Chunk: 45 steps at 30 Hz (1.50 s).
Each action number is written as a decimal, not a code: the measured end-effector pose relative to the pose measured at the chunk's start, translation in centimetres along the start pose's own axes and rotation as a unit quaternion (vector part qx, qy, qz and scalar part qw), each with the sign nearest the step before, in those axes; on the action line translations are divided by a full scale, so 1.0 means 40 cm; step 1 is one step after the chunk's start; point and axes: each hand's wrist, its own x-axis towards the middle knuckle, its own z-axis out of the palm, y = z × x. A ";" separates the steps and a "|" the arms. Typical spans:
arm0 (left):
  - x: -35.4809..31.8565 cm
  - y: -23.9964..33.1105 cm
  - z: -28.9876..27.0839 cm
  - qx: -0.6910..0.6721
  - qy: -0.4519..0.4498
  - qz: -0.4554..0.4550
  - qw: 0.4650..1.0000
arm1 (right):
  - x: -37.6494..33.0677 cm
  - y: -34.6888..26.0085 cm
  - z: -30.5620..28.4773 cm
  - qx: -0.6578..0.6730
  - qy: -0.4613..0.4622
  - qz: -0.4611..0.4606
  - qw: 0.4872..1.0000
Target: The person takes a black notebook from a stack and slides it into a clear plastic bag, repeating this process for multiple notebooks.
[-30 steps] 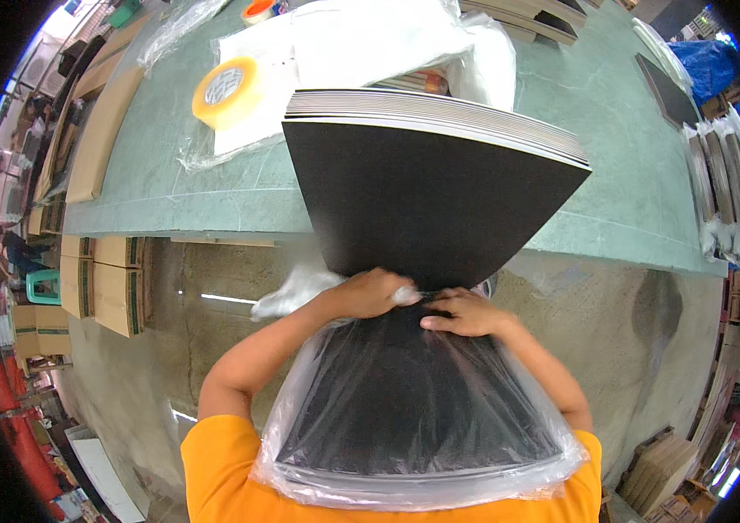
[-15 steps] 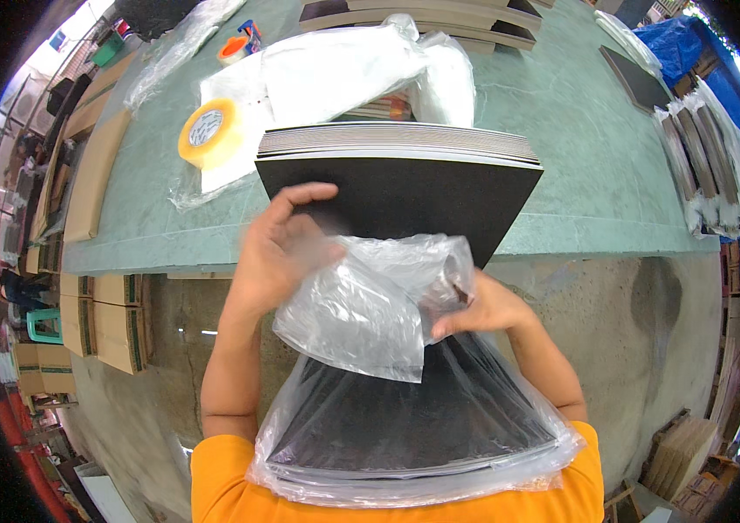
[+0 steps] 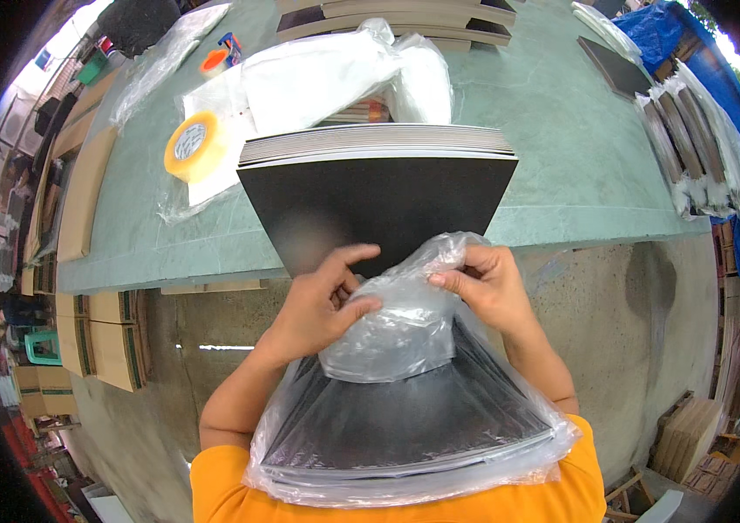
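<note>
A clear plastic bag (image 3: 387, 344) covers a black, flat panel (image 3: 405, 418) leaning against my body, and its upper end is folded over. My right hand (image 3: 487, 288) pinches the bag's loose flap between thumb and fingers. At the flap's left edge, my left hand (image 3: 326, 301) has its thumb on the plastic, index finger stretched out and other fingers curled; the plastic passes between them. Just beyond both hands, a stack of black panels with pale edges (image 3: 378, 192) stands against the table's front edge.
The green table (image 3: 562, 157) holds a roll of clear tape (image 3: 191, 146), white plastic sheeting (image 3: 309, 83), an orange-and-blue tape dispenser (image 3: 217, 61) and stacked boards (image 3: 396, 22). Wrapped panels (image 3: 697, 139) lie at the right. Cardboard boxes (image 3: 104, 340) and a green stool (image 3: 41, 347) stand on the floor.
My left hand has moved right and down onto the plastic flap. My right hand has lifted its part of the flap slightly, and the flap now lies folded more to the right.
</note>
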 end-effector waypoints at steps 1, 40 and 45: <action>0.001 -0.002 -0.002 0.019 0.008 0.035 0.999 | 0.005 0.000 -0.006 0.076 -0.017 0.080 0.994; 0.039 0.092 0.063 -0.084 -0.115 0.106 0.984 | 0.013 -0.186 -0.039 -0.097 0.037 -0.316 0.943; 0.062 0.074 -0.017 -0.216 -0.156 0.030 0.963 | 0.009 -0.046 -0.052 0.051 -0.025 0.033 0.998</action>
